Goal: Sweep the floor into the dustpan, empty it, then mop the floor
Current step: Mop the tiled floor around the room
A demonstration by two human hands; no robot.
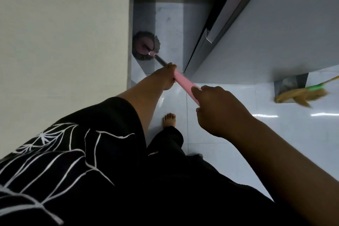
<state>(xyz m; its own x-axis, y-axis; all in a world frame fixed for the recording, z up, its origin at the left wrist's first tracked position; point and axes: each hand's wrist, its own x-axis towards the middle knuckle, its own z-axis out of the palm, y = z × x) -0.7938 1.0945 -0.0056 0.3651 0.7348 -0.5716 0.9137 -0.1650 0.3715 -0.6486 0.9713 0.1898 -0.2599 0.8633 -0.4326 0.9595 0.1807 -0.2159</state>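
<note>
The mop (185, 84) is gripped by both hands. The left hand (166, 76) is curled round the handle farther out, where the pink grip meets the grey shaft. The right hand (218, 110) is wrapped round the near end of the pink grip. The hands are kept apart on the handle, with a stretch of pink shown between them. The mop head (145, 46), round with dark strands and a pink disc, is laid flat on the floor (238, 134) ahead of the left hand, in a narrow gap. The gap is bounded by a pale wall (64, 33) left of the hands and a white panel (284, 24) with a metal edge to their right. The mop head is seen touching or just beside the wall's base. A broom (300, 94) with straw bristles and a green collar is seen well off to the right of the right hand, its bristles laid over a grey dustpan (289, 82) at the panel's foot. A bare foot (169, 118) is planted on the floor below and between the hands. A black garment (82, 161) with white web lines is seen nearest the camera.
</note>
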